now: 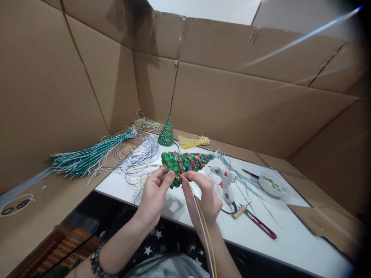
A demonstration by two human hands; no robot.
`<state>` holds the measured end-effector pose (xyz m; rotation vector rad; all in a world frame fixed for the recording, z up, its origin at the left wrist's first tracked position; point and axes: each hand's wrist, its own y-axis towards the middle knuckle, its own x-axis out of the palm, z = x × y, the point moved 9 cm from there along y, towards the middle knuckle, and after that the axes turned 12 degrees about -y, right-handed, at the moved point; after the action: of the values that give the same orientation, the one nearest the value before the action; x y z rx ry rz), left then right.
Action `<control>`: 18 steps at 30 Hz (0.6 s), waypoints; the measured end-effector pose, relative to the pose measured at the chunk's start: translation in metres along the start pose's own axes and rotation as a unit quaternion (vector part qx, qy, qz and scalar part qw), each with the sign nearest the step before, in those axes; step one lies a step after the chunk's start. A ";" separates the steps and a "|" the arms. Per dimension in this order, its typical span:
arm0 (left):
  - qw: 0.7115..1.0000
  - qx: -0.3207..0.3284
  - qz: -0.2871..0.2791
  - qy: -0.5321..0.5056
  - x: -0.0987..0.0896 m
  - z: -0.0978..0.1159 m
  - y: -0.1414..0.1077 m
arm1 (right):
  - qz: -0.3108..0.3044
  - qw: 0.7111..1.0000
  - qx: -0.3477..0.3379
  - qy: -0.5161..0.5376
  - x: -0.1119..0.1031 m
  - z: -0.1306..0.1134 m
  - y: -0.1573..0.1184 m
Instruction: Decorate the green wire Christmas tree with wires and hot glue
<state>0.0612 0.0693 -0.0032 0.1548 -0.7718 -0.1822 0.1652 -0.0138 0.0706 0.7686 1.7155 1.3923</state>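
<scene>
A green beaded tree (pixel 185 162) with red trim lies on its side above the white table, its tip pointing right. My left hand (pixel 155 193) grips its wide base, thumb on top. My right hand (pixel 203 195) pinches a yellow and white wire (pixel 204 224) right at the base of the tree; the wire trails down along my right forearm. A second, smaller green beaded tree (pixel 166 133) stands upright at the back of the table.
A green wire bundle (pixel 89 156) lies at left, loose blue-white wires (pixel 139 158) beside it, a yellow wire bundle (pixel 193 141) at the back. A glue gun (pixel 226 181), red-handled snips (pixel 259 224) and a small dish (pixel 272 185) sit right. Cardboard walls (pixel 246 104) surround the table (pixel 290 239).
</scene>
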 end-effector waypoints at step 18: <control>1.000 -0.011 -0.013 0.025 0.003 -0.004 -0.001 | -0.031 0.999 0.014 -0.012 0.003 0.004 -0.005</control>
<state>0.0661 0.0675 -0.0040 0.1486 -0.7175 -0.2112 0.1671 -0.0098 0.0649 0.7395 1.7287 1.3146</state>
